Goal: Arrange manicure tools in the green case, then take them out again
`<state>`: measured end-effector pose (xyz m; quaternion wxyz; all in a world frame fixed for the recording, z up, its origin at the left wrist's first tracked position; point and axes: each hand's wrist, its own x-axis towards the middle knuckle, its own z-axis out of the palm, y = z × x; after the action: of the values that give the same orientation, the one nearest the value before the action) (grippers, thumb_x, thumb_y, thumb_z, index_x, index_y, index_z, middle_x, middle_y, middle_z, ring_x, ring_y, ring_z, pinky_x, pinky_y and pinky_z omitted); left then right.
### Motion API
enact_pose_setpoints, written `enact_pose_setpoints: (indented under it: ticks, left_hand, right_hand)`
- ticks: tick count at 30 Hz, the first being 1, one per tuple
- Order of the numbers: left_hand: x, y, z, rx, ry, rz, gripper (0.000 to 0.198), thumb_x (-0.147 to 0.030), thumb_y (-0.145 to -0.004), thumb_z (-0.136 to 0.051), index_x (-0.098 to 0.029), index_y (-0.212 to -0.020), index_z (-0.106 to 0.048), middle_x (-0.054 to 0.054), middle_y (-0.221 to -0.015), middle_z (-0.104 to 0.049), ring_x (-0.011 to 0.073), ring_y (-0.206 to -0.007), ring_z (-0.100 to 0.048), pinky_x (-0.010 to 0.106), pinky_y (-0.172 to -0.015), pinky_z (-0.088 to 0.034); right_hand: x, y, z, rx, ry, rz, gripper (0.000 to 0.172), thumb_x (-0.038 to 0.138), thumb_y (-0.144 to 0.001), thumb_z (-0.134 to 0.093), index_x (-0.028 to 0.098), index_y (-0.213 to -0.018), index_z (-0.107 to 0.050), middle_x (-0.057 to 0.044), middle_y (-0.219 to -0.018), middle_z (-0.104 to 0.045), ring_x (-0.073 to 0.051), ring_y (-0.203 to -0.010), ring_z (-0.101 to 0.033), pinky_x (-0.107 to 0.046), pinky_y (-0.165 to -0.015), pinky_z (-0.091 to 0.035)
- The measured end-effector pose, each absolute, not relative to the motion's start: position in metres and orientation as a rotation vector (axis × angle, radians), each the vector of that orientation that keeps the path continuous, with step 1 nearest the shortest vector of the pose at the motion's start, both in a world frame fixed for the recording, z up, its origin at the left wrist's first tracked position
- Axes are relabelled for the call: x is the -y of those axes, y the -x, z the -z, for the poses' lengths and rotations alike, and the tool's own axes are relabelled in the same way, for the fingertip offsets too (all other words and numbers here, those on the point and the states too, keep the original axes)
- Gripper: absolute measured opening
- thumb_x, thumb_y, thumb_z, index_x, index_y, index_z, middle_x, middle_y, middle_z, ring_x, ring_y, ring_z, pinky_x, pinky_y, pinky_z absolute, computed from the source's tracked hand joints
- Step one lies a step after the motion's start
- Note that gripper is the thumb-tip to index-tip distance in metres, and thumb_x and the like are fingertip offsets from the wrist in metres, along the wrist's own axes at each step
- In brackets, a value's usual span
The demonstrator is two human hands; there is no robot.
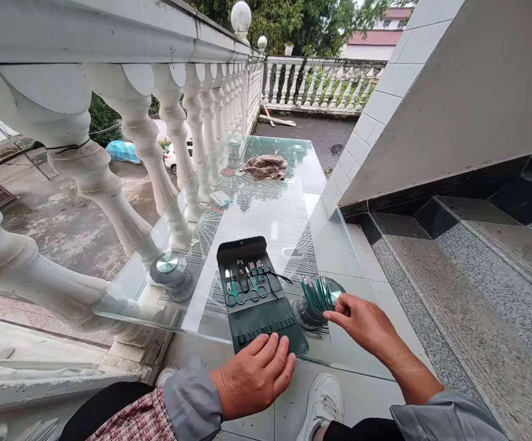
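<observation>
On the glass table, a dark green case (266, 318) lies unfolded, with scissors (257, 291), clippers and other small tools in its upper part. Its lower flap has a row of loops that look unfilled. My left hand (259, 373) rests at the flap's near edge, palm down, fingers extended and holding nothing. To the right of the case, a bunch of green and silver tools (315, 294) lies over the round table support. My right hand (362, 321) is beside the bunch with thumb and forefinger pinched together; whatever is between the fingertips is too small to make out.
Farther back on the glass table (293, 153) lie a crumpled brown cloth (266, 167) and a small box (220, 198). A white balustrade (132, 141) runs along the left, stone steps (477, 294) rise at the right, and a white shoe (323, 401) shows below.
</observation>
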<state>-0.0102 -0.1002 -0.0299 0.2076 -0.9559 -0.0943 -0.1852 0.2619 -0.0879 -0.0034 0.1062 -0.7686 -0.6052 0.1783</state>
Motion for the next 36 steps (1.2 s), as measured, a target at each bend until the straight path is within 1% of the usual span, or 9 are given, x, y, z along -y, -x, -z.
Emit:
enact_pose_setpoints:
  ticks: [5, 11, 16, 21, 23, 26, 29, 33, 36]
  left_hand:
    - [0.1, 0.01, 0.029, 0.269, 2.658, 0.527, 0.032, -0.02, -0.089, -0.045, -0.009, -0.118, -0.054, 0.018, -0.121, -0.057, 0.0269, -0.108, -0.056, 0.04, -0.089, -0.046]
    - [0.101, 0.011, 0.03, 0.272, 2.663, 0.471, 0.033, -0.022, -0.09, -0.046, -0.009, -0.12, -0.052, 0.02, -0.125, -0.054, 0.0267, -0.11, -0.055, 0.041, -0.09, -0.045]
    - [0.101, 0.01, 0.032, 0.276, 2.654, 0.515, 0.032, -0.021, -0.09, -0.045, -0.009, -0.118, -0.053, 0.019, -0.123, -0.056, 0.0266, -0.109, -0.056, 0.04, -0.09, -0.045]
    - [0.1, 0.009, 0.03, 0.26, 2.665, 0.52, 0.032, -0.02, -0.089, -0.045, -0.008, -0.117, -0.055, 0.018, -0.12, -0.058, 0.0276, -0.108, -0.056, 0.04, -0.088, -0.046]
    - [0.101, 0.009, 0.029, 0.252, 2.67, 0.504, 0.032, -0.021, -0.09, -0.045, -0.008, -0.118, -0.055, 0.018, -0.119, -0.058, 0.0272, -0.108, -0.056, 0.04, -0.087, -0.047]
    - [0.101, 0.009, 0.027, 0.254, 2.67, 0.486, 0.031, -0.021, -0.091, -0.044, -0.008, -0.117, -0.055, 0.018, -0.119, -0.058, 0.0262, -0.107, -0.057, 0.039, -0.086, -0.047]
    - [0.101, 0.01, 0.026, 0.251, 2.674, 0.475, 0.031, -0.021, -0.09, -0.043, -0.008, -0.116, -0.055, 0.018, -0.119, -0.058, 0.0259, -0.106, -0.057, 0.039, -0.086, -0.047]
    - [0.102, 0.01, 0.026, 0.243, 2.69, 0.465, 0.032, -0.022, -0.09, -0.043, -0.007, -0.116, -0.055, 0.019, -0.12, -0.057, 0.0265, -0.106, -0.057, 0.039, -0.087, -0.046]
    - [0.102, 0.011, 0.026, 0.244, 2.693, 0.465, 0.032, -0.022, -0.09, -0.043, -0.007, -0.116, -0.054, 0.02, -0.12, -0.057, 0.0264, -0.106, -0.057, 0.039, -0.087, -0.046]
  right_hand:
    - [0.088, -0.254, -0.001, 1.782, 2.311, -0.478, 0.034, 0.046, -0.072, -0.057, 0.022, -0.056, -0.04, 0.004, -0.053, -0.053, -0.013, -0.052, -0.045, -0.024, -0.05, -0.025]
    - [0.088, -0.243, 0.0, 1.84, 2.267, -0.412, 0.036, 0.047, -0.071, -0.059, 0.022, -0.056, -0.038, 0.003, -0.055, -0.054, -0.012, -0.052, -0.044, -0.024, -0.049, -0.024]
    - [0.087, -0.242, 0.006, 1.847, 2.245, -0.314, 0.035, 0.046, -0.074, -0.057, 0.022, -0.057, -0.039, 0.003, -0.057, -0.054, -0.012, -0.052, -0.043, -0.024, -0.05, -0.024]
    - [0.088, -0.241, 0.01, 1.848, 2.236, -0.221, 0.039, 0.051, -0.074, -0.057, 0.022, -0.055, -0.038, 0.003, -0.057, -0.052, -0.012, -0.051, -0.041, -0.024, -0.05, -0.023]
    - [0.088, -0.239, 0.011, 1.831, 2.182, -0.135, 0.041, 0.053, -0.075, -0.055, 0.022, -0.055, -0.038, 0.002, -0.056, -0.051, -0.012, -0.051, -0.041, -0.025, -0.05, -0.023]
    - [0.086, -0.23, 0.011, 1.805, 2.011, -0.043, 0.042, 0.057, -0.08, -0.046, 0.022, -0.058, -0.041, 0.002, -0.056, -0.05, -0.012, -0.052, -0.041, -0.025, -0.052, -0.027]
    - [0.081, -0.215, 0.009, 1.808, 1.853, -0.094, 0.038, 0.053, -0.084, -0.043, 0.022, -0.062, -0.046, 0.001, -0.06, -0.053, -0.012, -0.054, -0.045, -0.024, -0.056, -0.032]
    - [0.068, -0.194, 0.009, 1.839, 1.701, -0.177, 0.028, 0.041, -0.088, -0.042, 0.021, -0.073, -0.055, -0.003, -0.071, -0.061, -0.015, -0.066, -0.055, -0.025, -0.065, -0.037]
    - [0.056, -0.182, 0.011, 1.887, 1.66, -0.076, 0.025, 0.033, -0.09, -0.039, 0.02, -0.081, -0.059, -0.005, -0.081, -0.064, -0.017, -0.077, -0.056, -0.027, -0.072, -0.038]
